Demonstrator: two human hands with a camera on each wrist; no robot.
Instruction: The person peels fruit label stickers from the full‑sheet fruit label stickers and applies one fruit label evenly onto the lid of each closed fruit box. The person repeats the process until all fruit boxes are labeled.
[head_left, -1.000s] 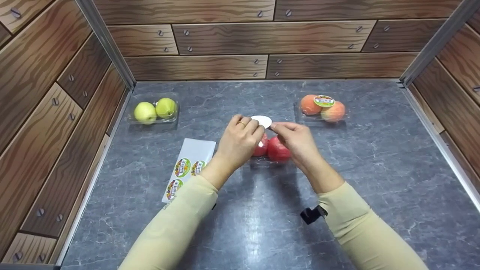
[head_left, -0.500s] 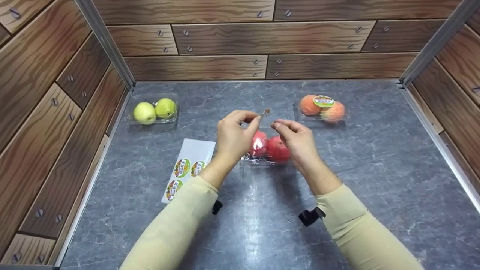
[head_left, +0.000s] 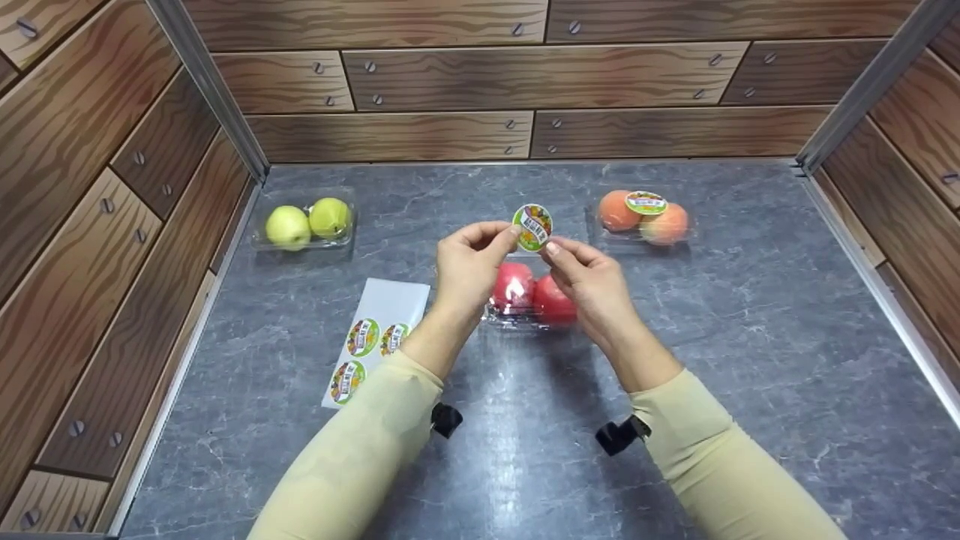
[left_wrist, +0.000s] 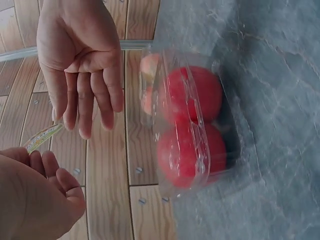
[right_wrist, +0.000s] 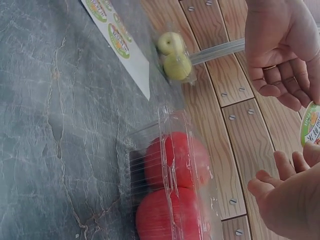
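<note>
A round fruit-print sticker [head_left: 532,227] is held upright between both hands, its printed face toward the head camera. My left hand [head_left: 471,264] pinches its left edge between thumb and forefinger. At the lower right edge, my right hand [head_left: 597,283] pinches it with thumb and fingertip. Beneath the hands stands a clear plastic box [right_wrist: 170,112] with two red round fruits [left_wrist: 194,95], seen in every view. The right hand partly hides one fruit in the head view. No sticker is visible on the box's lid.
A white sheet [head_left: 397,296] with several like stickers lies left of the left forearm. At back left is a clear box with two yellow-green fruits [head_left: 330,217]. Another box at back right holds two orange-pink fruits [head_left: 619,211] under a sticker [head_left: 646,202]. Wood-patterned walls enclose the table.
The sticker has turned from its white back, through edge-on, to its printed face. My left hand has rolled over with it, and the right fingertips have met its edge again.
</note>
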